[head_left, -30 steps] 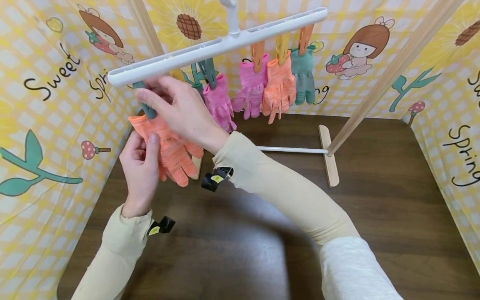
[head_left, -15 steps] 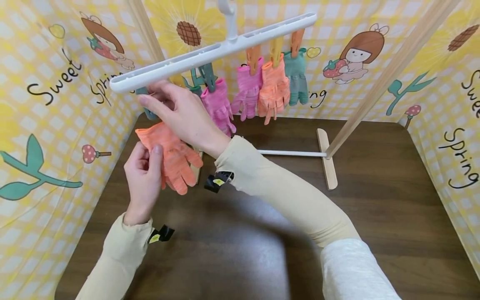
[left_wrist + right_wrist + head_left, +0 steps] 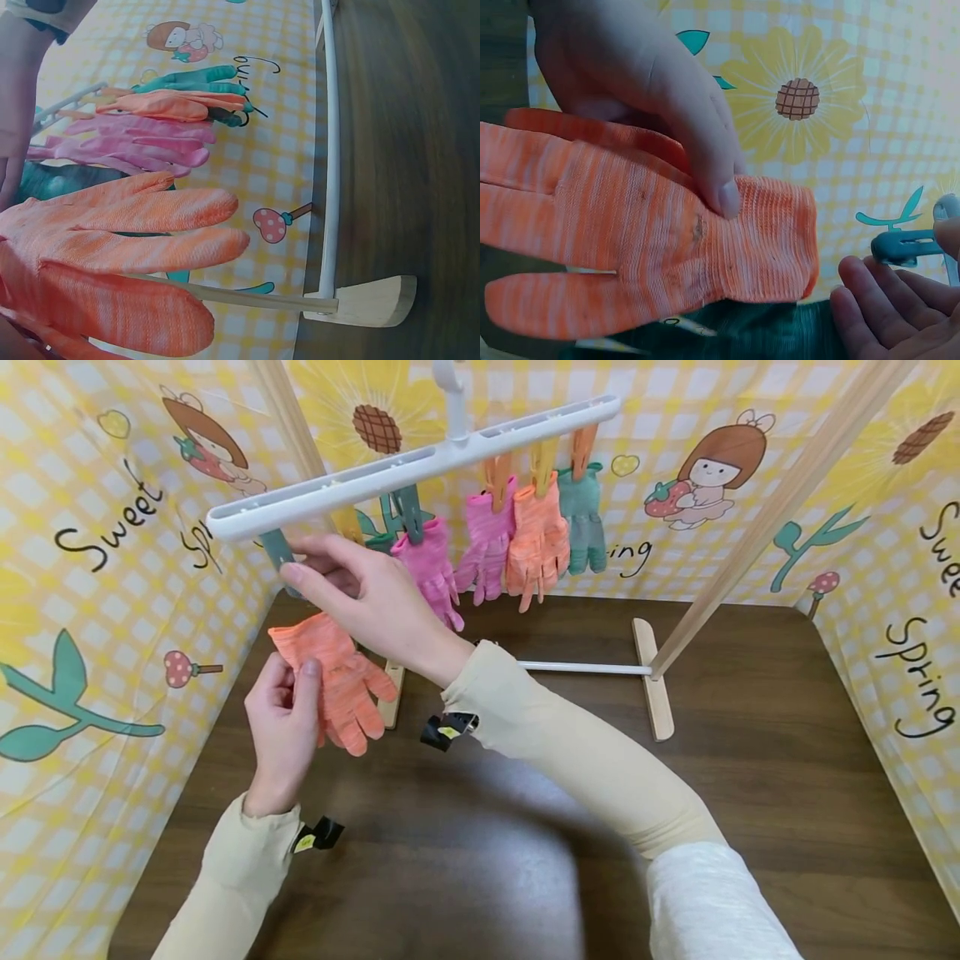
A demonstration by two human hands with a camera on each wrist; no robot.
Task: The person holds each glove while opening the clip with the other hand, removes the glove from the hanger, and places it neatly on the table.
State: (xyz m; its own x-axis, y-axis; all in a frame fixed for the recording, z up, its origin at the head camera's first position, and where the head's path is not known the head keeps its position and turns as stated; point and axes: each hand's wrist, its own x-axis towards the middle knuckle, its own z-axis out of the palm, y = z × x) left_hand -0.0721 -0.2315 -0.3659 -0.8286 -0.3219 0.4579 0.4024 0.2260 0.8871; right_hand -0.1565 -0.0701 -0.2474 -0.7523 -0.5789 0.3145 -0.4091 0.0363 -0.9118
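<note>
My left hand (image 3: 283,718) pinches an orange knit glove (image 3: 341,685) near its cuff, with the thumb on the front. In the right wrist view the cuff is apart from the teal clothespin (image 3: 904,246). That clothespin (image 3: 277,553) hangs from the near left end of the white hanger (image 3: 405,468). My right hand (image 3: 375,597) is beside it, thumb at the pin, the other fingers loose and spread below. Farther along the hanger, a pink glove (image 3: 427,568) hangs from a dark green clothespin (image 3: 409,510). Part of a green glove (image 3: 67,180) shows behind the orange glove.
Pink (image 3: 486,539), orange (image 3: 538,539) and green gloves (image 3: 583,518) hang from pins toward the hanger's right end. The rack has wooden posts (image 3: 780,518), wooden feet (image 3: 654,693) and a low white bar (image 3: 585,667). Patterned cloth walls (image 3: 75,693) surround the dark table (image 3: 420,860).
The orange glove has come down from the teal clothespin in my left hand. My right fingers have loosened around the pin. The hanger has shifted slightly left and its right end has dropped in view.
</note>
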